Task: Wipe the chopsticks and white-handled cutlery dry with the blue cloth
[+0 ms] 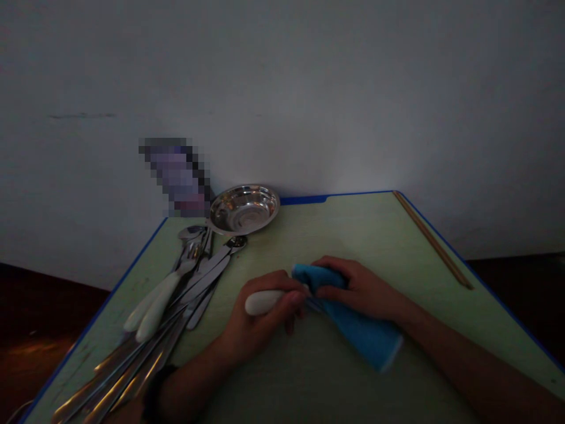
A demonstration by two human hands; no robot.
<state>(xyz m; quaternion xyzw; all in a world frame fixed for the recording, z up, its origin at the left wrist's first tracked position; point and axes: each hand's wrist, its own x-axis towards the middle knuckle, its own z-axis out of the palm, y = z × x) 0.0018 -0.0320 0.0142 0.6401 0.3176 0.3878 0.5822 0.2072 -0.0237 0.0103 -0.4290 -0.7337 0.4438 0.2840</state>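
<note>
My left hand (253, 333) is closed around the white handle (263, 302) of a piece of cutlery. A bit of its metal neck shows beyond my fingers, but its head is hidden in a blue cloth (366, 335), so I cannot tell whether it is a spoon or a fork. With fingers bent over it, my right hand (357, 285) grips this cloth around the metal end. One end of the cloth hangs down to the right. Both hands are above the middle of the pale green table (344, 235).
Metal cutlery (154, 353) lies in a loose pile on the left, including white-handled pieces (154, 306). Behind it a shiny steel bowl (245, 212) leans near the wall (309, 88), beside a blurred-out object (179, 176). Wooden chopsticks (435, 241) lie along the right edge.
</note>
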